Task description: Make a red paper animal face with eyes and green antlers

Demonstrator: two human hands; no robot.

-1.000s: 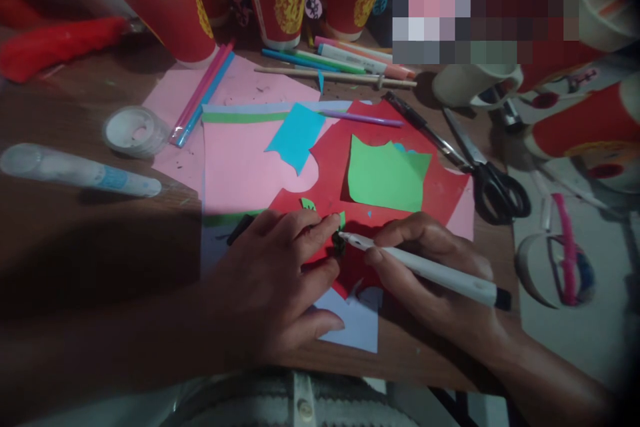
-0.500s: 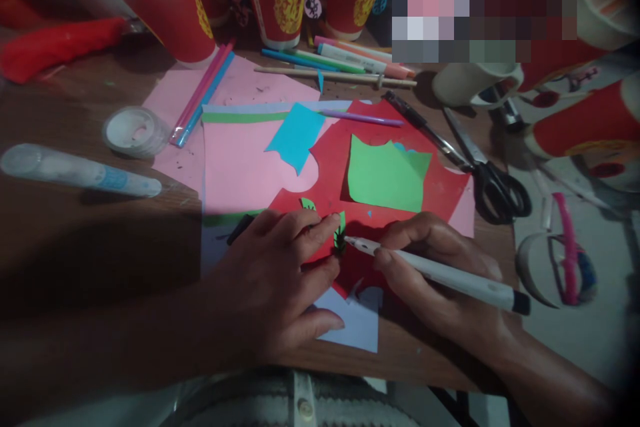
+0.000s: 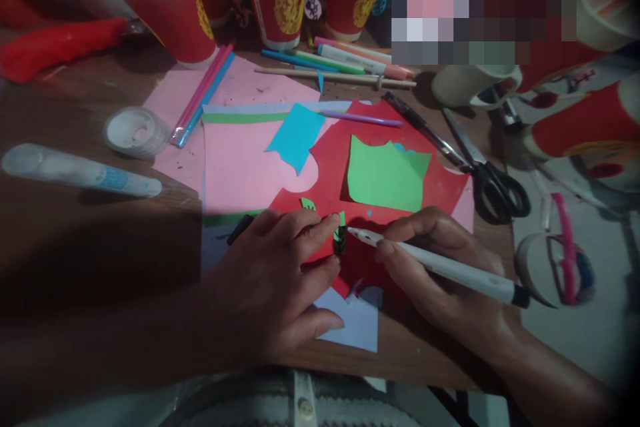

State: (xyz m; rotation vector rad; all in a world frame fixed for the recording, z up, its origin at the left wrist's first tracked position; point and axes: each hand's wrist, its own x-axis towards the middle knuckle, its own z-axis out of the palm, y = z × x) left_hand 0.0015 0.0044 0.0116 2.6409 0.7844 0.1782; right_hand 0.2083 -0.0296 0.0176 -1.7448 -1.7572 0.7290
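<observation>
My right hand is closed round a white marker, its tip beside a small green leaf-shaped piece that bears black lines. My left hand lies palm down with its fingers spread; two fingertips press the edges of that piece on the red paper. Another small green piece with black marks shows just above my left fingers. A larger green sheet and a blue scrap lie farther back on the papers.
Black scissors and a black pen lie at right. Red paper cups and several markers stand or lie at the back. A tape roll and a glue tube are at left.
The marker tip has moved slightly up and away from the small green piece, with my right hand shifting a little. More black lines show on the piece. My left hand is still.
</observation>
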